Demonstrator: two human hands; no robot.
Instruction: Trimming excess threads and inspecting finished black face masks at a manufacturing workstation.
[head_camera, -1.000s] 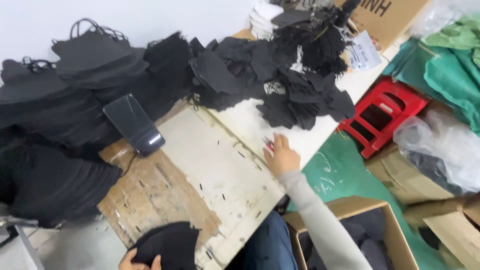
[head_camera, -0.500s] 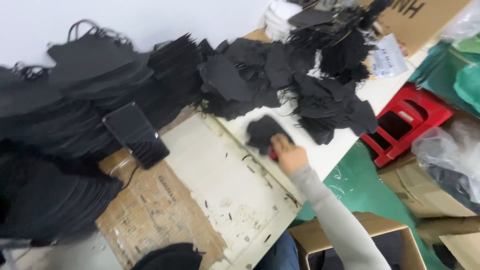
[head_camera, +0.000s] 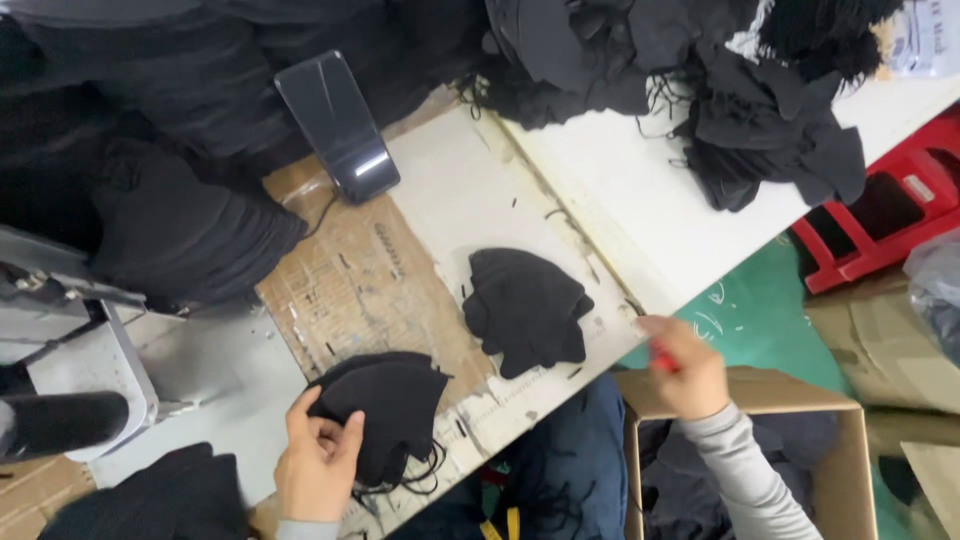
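Garment workshop, heaps of black fabric pieces (head_camera: 760, 90), worn cardboard-covered worktable (head_camera: 370, 270), cardboard boxes (head_camera: 750, 400) on floor

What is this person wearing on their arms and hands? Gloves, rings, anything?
Both hands are bare: no gloves show on the left hand or the right hand. Each arm wears a light grey, close-fitting long sleeve with a ribbed cuff at the wrist. The right hand's fingertips are blurred, so rings or nail colour cannot be told for sure.

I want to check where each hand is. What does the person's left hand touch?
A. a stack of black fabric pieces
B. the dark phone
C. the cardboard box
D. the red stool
A: the left hand grips the stack of black fabric pieces on the board.
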